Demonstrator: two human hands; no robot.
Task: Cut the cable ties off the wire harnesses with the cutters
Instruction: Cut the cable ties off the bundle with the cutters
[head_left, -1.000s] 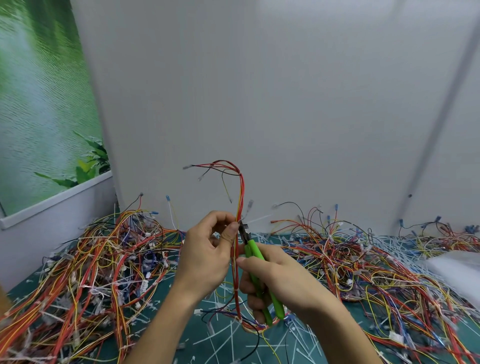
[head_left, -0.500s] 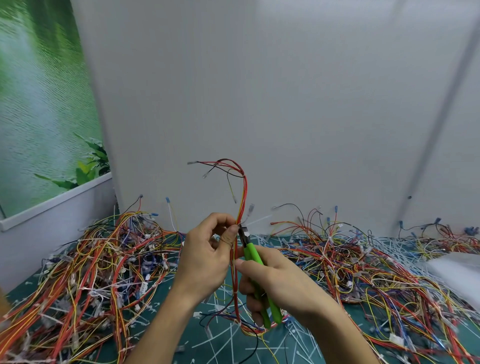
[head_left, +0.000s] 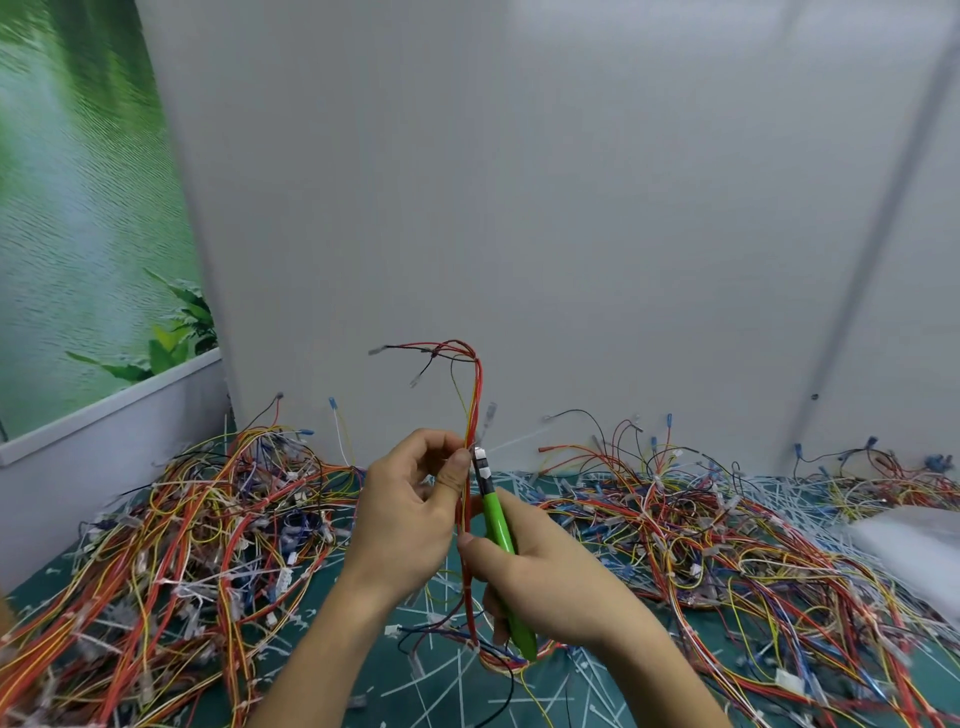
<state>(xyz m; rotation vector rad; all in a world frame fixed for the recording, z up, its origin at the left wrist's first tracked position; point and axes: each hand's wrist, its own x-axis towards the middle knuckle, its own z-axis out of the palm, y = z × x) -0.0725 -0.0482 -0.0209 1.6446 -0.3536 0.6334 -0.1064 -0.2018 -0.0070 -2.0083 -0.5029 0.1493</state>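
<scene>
The wire harness (head_left: 471, 410) stands almost upright in the middle of the frame. It rises from the mat through my fingers, then bends over at the top, and its loose ends point toward the left. My left hand (head_left: 410, 514) is curled closed on it, pinching the red and yellow strands between thumb and fingertips just below centre.

The cutters (head_left: 496, 517) sit right beside that pinch. Their long axis runs steeply from lower right to upper left, with the dark head uppermost and the green handles trailing down. The tip meets the harness next to my left thumb; I cannot tell whether the blades are closed on a tie. My right hand (head_left: 550, 587) is wrapped tightly round the handles, its thumb lying along their left side.

Tangled heaps of wire harnesses fill the lower left (head_left: 182, 545) and lower right (head_left: 701, 530). Cut white cable ties (head_left: 460, 680) are strewn over the green cutting mat (head_left: 374, 675). A pale wall panel (head_left: 519, 208) rises behind, with a green landscape poster (head_left: 78, 208) at upper left.
</scene>
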